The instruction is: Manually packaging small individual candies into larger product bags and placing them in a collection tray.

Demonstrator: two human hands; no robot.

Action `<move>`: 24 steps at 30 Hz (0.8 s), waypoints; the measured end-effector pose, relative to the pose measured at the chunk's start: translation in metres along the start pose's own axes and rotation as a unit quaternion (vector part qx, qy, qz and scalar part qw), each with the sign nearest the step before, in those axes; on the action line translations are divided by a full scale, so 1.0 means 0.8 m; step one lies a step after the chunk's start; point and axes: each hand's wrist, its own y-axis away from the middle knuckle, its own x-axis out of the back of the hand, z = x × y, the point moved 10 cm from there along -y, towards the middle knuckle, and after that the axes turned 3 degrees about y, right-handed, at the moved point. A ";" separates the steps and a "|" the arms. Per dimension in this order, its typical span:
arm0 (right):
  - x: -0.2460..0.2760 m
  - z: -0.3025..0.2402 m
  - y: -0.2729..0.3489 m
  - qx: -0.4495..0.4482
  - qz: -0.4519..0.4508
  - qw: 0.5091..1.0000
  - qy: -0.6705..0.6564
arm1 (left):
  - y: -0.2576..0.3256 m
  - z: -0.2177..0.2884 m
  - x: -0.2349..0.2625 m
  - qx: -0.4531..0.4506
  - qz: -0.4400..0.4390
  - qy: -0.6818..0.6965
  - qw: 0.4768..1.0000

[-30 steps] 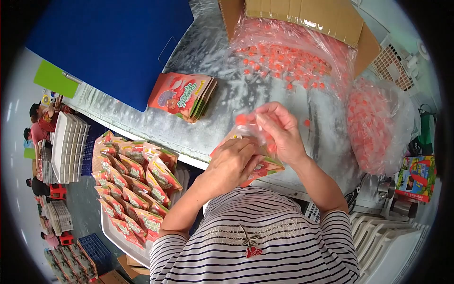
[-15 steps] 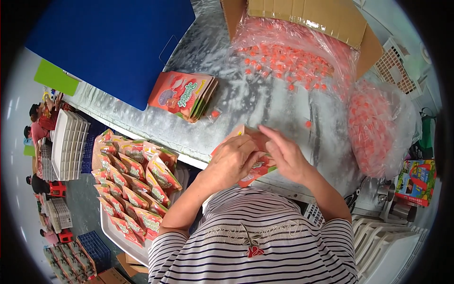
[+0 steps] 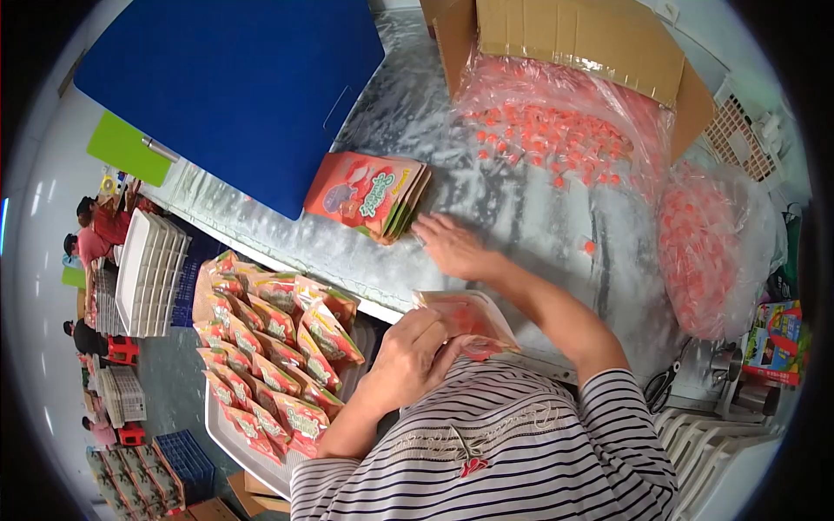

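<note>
My left hand is closed on a red printed pouch, held in front of my body at the table's near edge. The pouch's mouth faces away from me and looks parted. My right hand reaches across the table, fingers stretched out and low over the surface. Its fingertips are beside a stack of flat red pouches, and whatever lies under them is hidden. A single small wrapped red piece rests on the table to the right.
A cardboard box with a plastic liner spills small red wrapped pieces onto the table. Right of it sits a clear bag of them. At left are a blue board and a white tray of filled pouches. Several people work far left.
My right hand has left the pouch and moved left and away from me to the stack, where a small wrapped piece lay. My left hand keeps the pouch, now slightly nearer me.
</note>
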 end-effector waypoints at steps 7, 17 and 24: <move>0.007 0.000 0.072 0.079 -0.071 0.989 0.099 | 0.004 -0.017 0.003 0.013 0.014 0.021 1.000; 0.212 -0.014 0.117 -0.244 0.063 0.814 -0.523 | -0.029 -0.036 -0.033 -0.007 -0.005 0.015 1.000; 0.224 -0.030 0.125 -0.186 0.132 0.823 -0.521 | -0.026 -0.030 -0.035 0.001 -0.006 0.001 1.000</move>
